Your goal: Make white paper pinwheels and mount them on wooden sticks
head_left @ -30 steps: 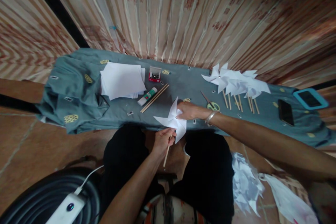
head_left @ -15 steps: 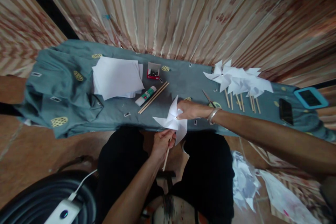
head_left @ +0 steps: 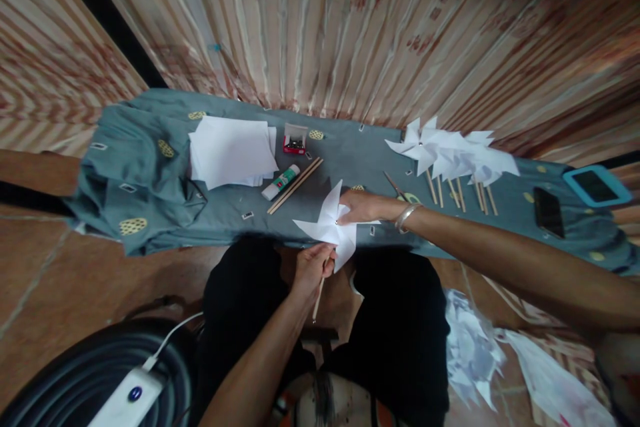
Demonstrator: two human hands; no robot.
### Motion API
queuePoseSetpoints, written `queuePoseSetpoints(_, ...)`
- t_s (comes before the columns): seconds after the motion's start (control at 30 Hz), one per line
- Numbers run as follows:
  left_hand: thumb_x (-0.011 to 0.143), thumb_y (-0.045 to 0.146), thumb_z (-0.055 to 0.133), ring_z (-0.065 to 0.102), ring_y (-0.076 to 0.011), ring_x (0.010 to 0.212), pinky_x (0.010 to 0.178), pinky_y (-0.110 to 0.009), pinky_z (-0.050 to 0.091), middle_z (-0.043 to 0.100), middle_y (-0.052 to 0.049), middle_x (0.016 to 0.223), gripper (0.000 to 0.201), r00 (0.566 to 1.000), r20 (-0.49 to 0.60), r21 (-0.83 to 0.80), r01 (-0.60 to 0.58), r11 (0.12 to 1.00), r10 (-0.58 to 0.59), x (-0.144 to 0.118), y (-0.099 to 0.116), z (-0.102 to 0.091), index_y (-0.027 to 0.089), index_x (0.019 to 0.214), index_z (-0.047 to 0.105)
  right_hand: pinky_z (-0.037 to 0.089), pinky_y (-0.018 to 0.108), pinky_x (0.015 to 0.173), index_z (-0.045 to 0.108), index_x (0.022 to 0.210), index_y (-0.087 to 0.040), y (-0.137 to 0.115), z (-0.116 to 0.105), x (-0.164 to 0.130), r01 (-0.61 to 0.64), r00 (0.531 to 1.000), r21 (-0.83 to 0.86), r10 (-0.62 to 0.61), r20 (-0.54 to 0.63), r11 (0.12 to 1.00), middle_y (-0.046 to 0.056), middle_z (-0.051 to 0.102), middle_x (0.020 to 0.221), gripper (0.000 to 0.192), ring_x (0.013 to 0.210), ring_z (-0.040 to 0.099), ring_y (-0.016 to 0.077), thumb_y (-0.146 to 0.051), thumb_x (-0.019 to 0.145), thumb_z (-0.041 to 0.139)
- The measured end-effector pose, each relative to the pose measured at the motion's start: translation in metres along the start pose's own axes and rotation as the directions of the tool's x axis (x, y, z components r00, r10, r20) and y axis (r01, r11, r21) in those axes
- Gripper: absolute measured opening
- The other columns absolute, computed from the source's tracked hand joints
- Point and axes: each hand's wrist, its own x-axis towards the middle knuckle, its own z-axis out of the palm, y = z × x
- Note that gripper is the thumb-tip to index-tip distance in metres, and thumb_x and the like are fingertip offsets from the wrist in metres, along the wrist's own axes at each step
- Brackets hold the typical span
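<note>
A white paper pinwheel (head_left: 327, 225) is held over the near edge of the teal-covered table (head_left: 345, 160). My left hand (head_left: 310, 268) grips its wooden stick (head_left: 319, 293) just under the paper. My right hand (head_left: 363, 207), a silver bangle on its wrist, pinches the pinwheel's centre from the right. Both hands touch the same pinwheel above my lap.
A stack of white paper (head_left: 231, 152), a glue stick (head_left: 281, 182), two sticks (head_left: 295, 185) and a red pin box (head_left: 294, 140) lie left. Several finished pinwheels (head_left: 453, 155), scissors (head_left: 400, 192), a phone (head_left: 548, 211) and a tablet (head_left: 596, 185) lie right. Paper scraps (head_left: 470, 347) litter the floor.
The view shifted slightly as my head moved. Both hands stay on the pinwheel in nearly the same pose.
</note>
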Motion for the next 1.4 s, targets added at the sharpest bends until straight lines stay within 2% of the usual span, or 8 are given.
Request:
queuePoseSetpoints(0.27, 0.050, 0.036, 0.083, 0.032, -0.0003, 0.032, 0.040, -0.021, 0.010, 0.056, 0.002, 0.051, 0.033, 1.000, 0.004, -0.005, -0.013, 1.000, 0.013, 0.002, -0.002, -0.001, 0.009, 0.064, 0.069, 0.046, 0.024, 0.068, 0.076, 0.091, -0.010, 0.004, 0.003, -0.003, -0.006, 0.999, 0.031, 0.007, -0.034, 1.000, 0.007, 0.075, 0.087, 0.022, 0.078, 0.065, 0.0190, -0.023, 0.075, 0.070)
queuePoseSetpoints(0.43, 0.051, 0.036, 0.083, 0.032, -0.0002, 0.032, 0.040, -0.021, 0.010, 0.056, 0.002, 0.052, 0.032, 1.000, 0.011, -0.002, -0.016, 1.000, 0.016, 0.003, -0.003, -0.001, 0.009, 0.063, 0.069, 0.039, 0.023, 0.060, 0.075, 0.084, -0.012, 0.005, -0.001, -0.010, -0.009, 0.997, -0.040, 0.006, -0.083, 0.999, 0.004, 0.072, 0.078, 0.021, 0.070, 0.060, 0.0158, -0.030, 0.078, 0.068)
queuePoseSetpoints(0.7, 0.054, 0.035, 0.082, 0.033, -0.0004, 0.034, 0.040, -0.021, 0.011, 0.056, 0.002, 0.053, 0.030, 1.000, 0.015, -0.003, -0.020, 1.000, 0.020, 0.002, -0.004, -0.002, 0.009, 0.064, 0.069, 0.040, 0.024, 0.065, 0.075, 0.093, -0.013, 0.001, -0.004, -0.015, -0.107, 0.985, -0.108, 0.090, -0.150, 0.988, 0.007, 0.074, 0.088, 0.024, 0.078, 0.065, 0.0185, -0.032, 0.081, 0.067)
queuePoseSetpoints(0.8, 0.054, 0.035, 0.082, 0.033, -0.0004, 0.033, 0.040, -0.020, 0.011, 0.056, 0.002, 0.053, 0.031, 1.000, 0.011, -0.007, -0.017, 1.000, 0.017, 0.002, -0.005, -0.001, 0.009, 0.064, 0.069, 0.044, 0.029, 0.076, 0.070, 0.107, -0.012, -0.007, -0.001, -0.017, -0.145, 0.937, -0.143, 0.089, -0.338, 0.979, 0.011, 0.074, 0.099, 0.031, 0.089, 0.067, 0.0227, -0.033, 0.094, 0.051)
queuePoseSetpoints(0.87, 0.053, 0.036, 0.082, 0.034, -0.0004, 0.033, 0.040, -0.020, 0.011, 0.057, 0.002, 0.053, 0.032, 1.000, 0.008, -0.010, -0.013, 1.000, 0.013, 0.002, -0.005, -0.001, 0.009, 0.065, 0.069, 0.043, 0.035, 0.091, 0.064, 0.119, -0.009, -0.015, 0.005, -0.015, -0.122, 0.873, -0.212, 0.003, -0.487, 0.970, 0.017, 0.070, 0.115, 0.037, 0.106, 0.063, 0.0262, -0.027, 0.099, 0.039)
queuePoseSetpoints(0.93, 0.052, 0.036, 0.083, 0.034, -0.0004, 0.033, 0.040, -0.020, 0.012, 0.057, 0.002, 0.053, 0.033, 1.000, 0.006, -0.011, -0.012, 1.000, 0.012, 0.001, -0.005, -0.001, 0.009, 0.065, 0.070, 0.038, 0.041, 0.104, 0.057, 0.129, -0.007, -0.023, 0.015, -0.009, -0.085, 0.816, -0.279, -0.094, -0.570, 0.956, 0.020, 0.060, 0.134, 0.040, 0.122, 0.055, 0.0289, -0.023, 0.099, 0.035)
queuePoseSetpoints(1.17, 0.051, 0.040, 0.084, 0.034, 0.0002, 0.032, 0.040, -0.020, 0.012, 0.057, 0.003, 0.052, 0.036, 1.000, 0.009, -0.002, -0.018, 1.000, 0.018, 0.001, -0.003, 0.000, 0.009, 0.062, 0.069, 0.029, 0.046, 0.112, 0.046, 0.140, -0.004, -0.031, 0.048, 0.030, -0.015, 0.726, -0.405, -0.269, -0.633, 0.914, 0.023, 0.038, 0.154, 0.048, 0.142, 0.034, 0.0330, -0.031, 0.100, 0.042)
queuePoseSetpoints(1.4, 0.052, 0.040, 0.084, 0.033, 0.0000, 0.033, 0.040, -0.020, 0.012, 0.056, 0.002, 0.053, 0.036, 1.000, 0.019, 0.001, -0.014, 1.000, 0.014, 0.001, -0.004, 0.000, 0.010, 0.063, 0.069, 0.027, 0.046, 0.113, 0.046, 0.139, -0.003, -0.025, 0.053, 0.040, 0.002, 0.724, -0.410, -0.284, -0.628, 0.912, 0.024, 0.037, 0.155, 0.051, 0.142, 0.034, 0.0331, -0.036, 0.100, 0.042)
